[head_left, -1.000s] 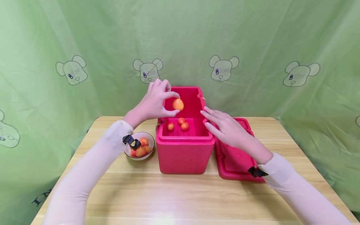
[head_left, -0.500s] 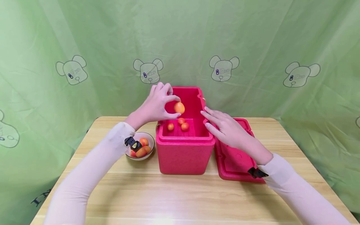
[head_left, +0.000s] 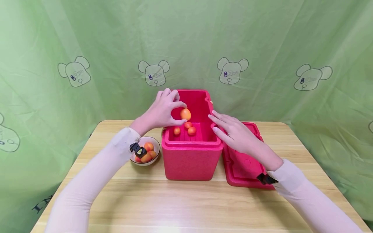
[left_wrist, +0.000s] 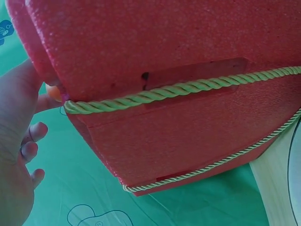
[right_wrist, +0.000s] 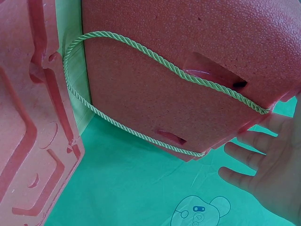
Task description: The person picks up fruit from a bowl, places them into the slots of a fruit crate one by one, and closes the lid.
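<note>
An orange-yellow apricot (head_left: 185, 114) is pinched between the thumb and forefinger of my left hand (head_left: 162, 110), over the mouth of a red foam box (head_left: 192, 163). Three more orange-red apricots lie on the box floor, one of them the apricot (head_left: 191, 130) nearest the middle. In the left wrist view, the box wall hides most of the held apricot (left_wrist: 54, 92). My right hand (head_left: 234, 133) rests its straight fingers at the box's right rim, holding nothing; the right wrist view shows those fingers (right_wrist: 244, 153) beside the rim and a cord handle (right_wrist: 155, 55).
Left of the box stands a white bowl (head_left: 157, 146) with a dark rim and several apricots, partly under my left wrist. A red lid (head_left: 244, 165) lies right of the box, below my right forearm. Green cloth (head_left: 186, 35) hangs behind the wooden table (head_left: 140, 200).
My left hand has come down a little into the box mouth with the apricot still pinched, and slightly to the right at first. The right hand has stayed at the rim.
</note>
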Demonstrator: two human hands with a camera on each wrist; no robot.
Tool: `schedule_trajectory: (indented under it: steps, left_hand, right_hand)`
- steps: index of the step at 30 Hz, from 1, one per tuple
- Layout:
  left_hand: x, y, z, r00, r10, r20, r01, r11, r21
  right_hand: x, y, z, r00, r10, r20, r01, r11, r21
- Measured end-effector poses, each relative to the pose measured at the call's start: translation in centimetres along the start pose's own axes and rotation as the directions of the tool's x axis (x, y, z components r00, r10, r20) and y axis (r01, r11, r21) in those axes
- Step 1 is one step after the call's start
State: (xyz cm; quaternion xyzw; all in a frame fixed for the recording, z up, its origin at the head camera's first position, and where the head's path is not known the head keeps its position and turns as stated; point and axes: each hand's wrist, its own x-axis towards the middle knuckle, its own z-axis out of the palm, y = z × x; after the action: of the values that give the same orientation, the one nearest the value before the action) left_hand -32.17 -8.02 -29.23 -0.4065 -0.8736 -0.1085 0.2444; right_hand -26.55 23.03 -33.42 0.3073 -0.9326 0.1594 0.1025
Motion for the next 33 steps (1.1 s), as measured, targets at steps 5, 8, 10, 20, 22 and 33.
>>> schedule_trajectory:
  steps: [5,8,10,20,22,33]
  left_hand:
    - [-0.06,0.15,0.18,1.000,-0.006,0.016,0.006,0.999,0.031]
    - [-0.10,0.27,0.27,1.000,-0.013,0.026,0.011,0.999,0.042]
    - [-0.13,0.32,0.37,0.999,-0.015,0.034,0.014,0.999,0.045]
    - [-0.20,0.39,0.65,0.999,-0.013,0.051,0.011,1.000,0.028]
    - [-0.16,0.37,0.72,0.998,-0.018,0.059,0.017,1.000,0.022]
    - [-0.23,0.32,0.79,0.996,-0.046,0.082,0.047,0.999,-0.002]
  right_hand:
    - [-0.04,0.06,0.04,1.000,0.001,0.002,-0.001,1.000,0.005]
    - [-0.05,0.09,0.07,1.000,0.002,0.002,-0.002,1.000,0.006]
    - [-0.05,0.11,0.09,1.000,0.003,0.002,-0.003,1.000,0.007]
    - [0.00,0.07,0.09,1.000,-0.003,-0.009,0.003,1.000,0.003]
    - [0.00,0.07,0.09,1.000,-0.002,-0.009,0.002,1.000,0.004]
    - [0.04,0.13,0.14,1.000,0.008,0.004,-0.008,1.000,0.005]
